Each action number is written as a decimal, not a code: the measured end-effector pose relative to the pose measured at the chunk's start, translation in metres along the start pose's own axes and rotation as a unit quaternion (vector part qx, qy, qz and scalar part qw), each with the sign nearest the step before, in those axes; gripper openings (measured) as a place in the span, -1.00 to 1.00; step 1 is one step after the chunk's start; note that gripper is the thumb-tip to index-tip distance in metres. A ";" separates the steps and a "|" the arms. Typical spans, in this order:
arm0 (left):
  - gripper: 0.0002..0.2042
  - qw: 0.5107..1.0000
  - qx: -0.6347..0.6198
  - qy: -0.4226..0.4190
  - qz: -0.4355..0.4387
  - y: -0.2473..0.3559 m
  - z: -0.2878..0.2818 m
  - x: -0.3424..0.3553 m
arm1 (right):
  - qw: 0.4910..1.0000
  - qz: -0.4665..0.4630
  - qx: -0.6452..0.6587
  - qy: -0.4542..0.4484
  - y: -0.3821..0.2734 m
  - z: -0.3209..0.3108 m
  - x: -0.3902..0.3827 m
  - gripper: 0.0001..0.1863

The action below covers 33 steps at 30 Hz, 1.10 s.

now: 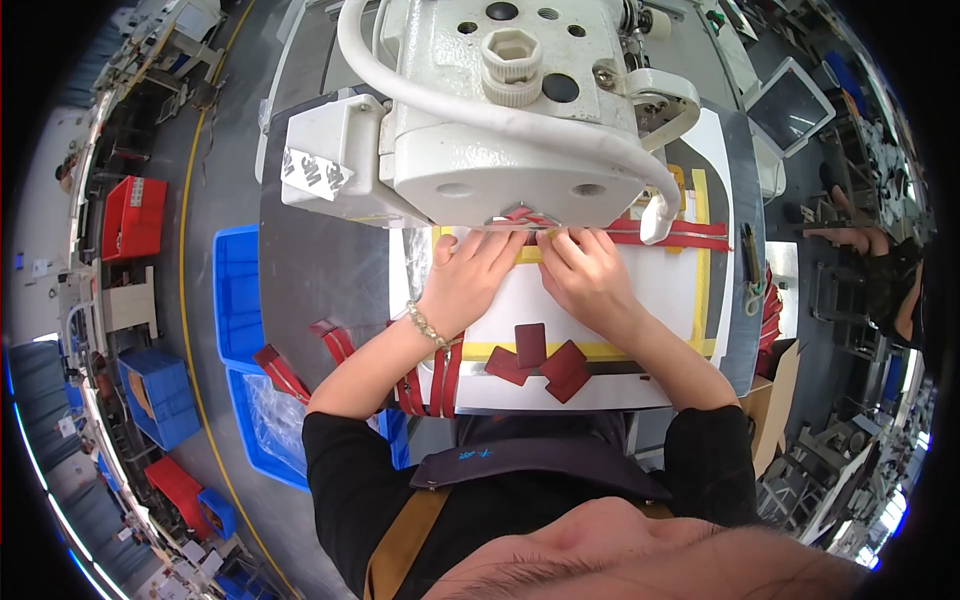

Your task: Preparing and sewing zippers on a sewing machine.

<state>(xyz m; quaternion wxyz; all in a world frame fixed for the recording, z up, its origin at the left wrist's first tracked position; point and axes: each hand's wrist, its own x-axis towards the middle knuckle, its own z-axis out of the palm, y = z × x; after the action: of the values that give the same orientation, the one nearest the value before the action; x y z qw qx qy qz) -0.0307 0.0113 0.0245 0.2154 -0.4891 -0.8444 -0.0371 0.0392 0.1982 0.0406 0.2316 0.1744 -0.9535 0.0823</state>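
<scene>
Under the head of a white sewing machine (515,165), my two hands work close together on a white work surface (570,320). My left hand (470,275) lies flat, fingers stretched toward the needle area, with a beaded bracelet (425,325) on its wrist. Beside it, my right hand (588,280) has its fingers curled and pinched at the machine's front edge; what they hold is hidden. A red zipper (670,232) runs out to the right from behind these fingers. Several dark red patches (530,345) lie nearer me, between my forearms.
More red zippers (430,385) hang over the table's near left edge. Yellow tape (700,270) borders the white surface. Scissors (753,298) lie at the right edge. Blue bins (238,295) stand on the floor at left, and a cardboard box (775,410) at right.
</scene>
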 end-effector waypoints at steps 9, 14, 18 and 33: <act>-0.62 1.000 0.006 -0.016 0.006 0.001 -0.002 -0.001 | 1.000 0.003 -0.003 0.002 -0.003 -0.001 -0.001 -0.76; -0.61 1.000 0.009 -0.027 0.005 0.001 0.000 -0.001 | 1.000 0.005 -0.010 0.011 -0.002 0.001 -0.001 -0.78; -0.60 1.000 -0.004 0.005 -0.005 0.001 0.005 -0.005 | 1.000 -0.001 -0.011 0.016 0.000 0.000 0.000 -0.81; -0.64 0.995 0.030 0.022 0.091 0.001 0.000 -0.007 | 1.000 -0.003 -0.008 0.013 0.000 0.001 0.000 -0.83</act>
<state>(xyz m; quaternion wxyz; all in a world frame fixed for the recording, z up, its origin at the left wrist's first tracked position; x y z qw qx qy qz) -0.0267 0.0062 0.0220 0.2507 -0.5566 -0.7920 -0.0030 0.0386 0.1981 0.0394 0.2457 0.1743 -0.9505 0.0760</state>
